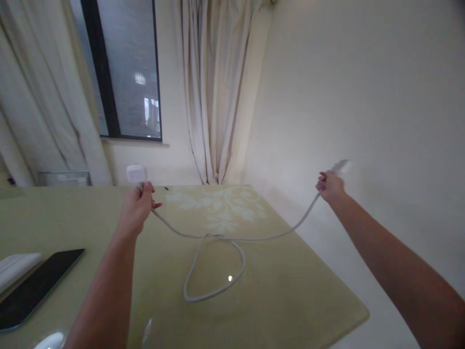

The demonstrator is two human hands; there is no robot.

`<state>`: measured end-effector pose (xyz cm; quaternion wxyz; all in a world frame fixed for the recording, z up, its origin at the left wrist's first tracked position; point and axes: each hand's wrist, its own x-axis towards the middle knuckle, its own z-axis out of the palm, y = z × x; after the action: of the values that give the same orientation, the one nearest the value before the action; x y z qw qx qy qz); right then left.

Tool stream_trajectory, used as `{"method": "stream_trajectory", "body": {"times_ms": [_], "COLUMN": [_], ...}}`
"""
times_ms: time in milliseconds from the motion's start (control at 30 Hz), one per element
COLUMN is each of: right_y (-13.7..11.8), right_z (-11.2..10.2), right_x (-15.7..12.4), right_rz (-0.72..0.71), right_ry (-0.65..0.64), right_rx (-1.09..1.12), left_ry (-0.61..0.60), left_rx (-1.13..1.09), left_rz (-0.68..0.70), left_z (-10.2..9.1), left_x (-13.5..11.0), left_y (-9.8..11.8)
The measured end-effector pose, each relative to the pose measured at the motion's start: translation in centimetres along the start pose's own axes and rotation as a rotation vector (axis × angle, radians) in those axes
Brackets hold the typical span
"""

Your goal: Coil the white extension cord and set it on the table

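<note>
A white cable (242, 238) hangs in a shallow curve between my two hands, with one loop drooping from its middle over the table. My left hand (140, 203) is closed around the cable just below a white, block-shaped end piece (135, 173), which looks blurred. At the right, my right hand (330, 186) grips the cable near its other end, where a pale, elongated connector (340, 166) sticks out past the fingers. Motion blur hides the exact kind of both ends. Both arms are stretched forward and raised above the table.
A pale green, glossy table (283, 291) with a leaf pattern spreads below. A dark flat tablet-like slab (39, 286) and a white object (18, 266) lie at the left. A white rounded item (51, 341) shows at the bottom edge. Curtains (214, 87), a window (131, 68) and a wall (363, 87) stand beyond.
</note>
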<state>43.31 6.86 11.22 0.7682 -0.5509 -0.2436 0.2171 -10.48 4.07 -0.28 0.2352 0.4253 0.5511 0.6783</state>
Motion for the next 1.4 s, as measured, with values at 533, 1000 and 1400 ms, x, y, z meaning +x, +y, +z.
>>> {"method": "stream_trajectory", "body": {"times_ms": [533,1000,1400], "right_y": [11.9,10.7,9.9], "right_z": [12.6,12.4,11.6], "right_x": [-28.1,-27.4,-27.4], "right_rz": [0.539,0.167,0.031], "right_ry": [-1.321,-1.177,-1.118], "right_rx": [0.291,0.324,0.259], "left_ry": [-0.522,-0.576,-0.233], "left_rx": [-0.113,-0.224,-0.112], "left_rz": [0.218,-0.124,0.124], "left_z": [6.6,7.8,8.0], "left_x": [-7.8,-8.6,-9.1], "left_y": [5.5,3.3,3.9]}}
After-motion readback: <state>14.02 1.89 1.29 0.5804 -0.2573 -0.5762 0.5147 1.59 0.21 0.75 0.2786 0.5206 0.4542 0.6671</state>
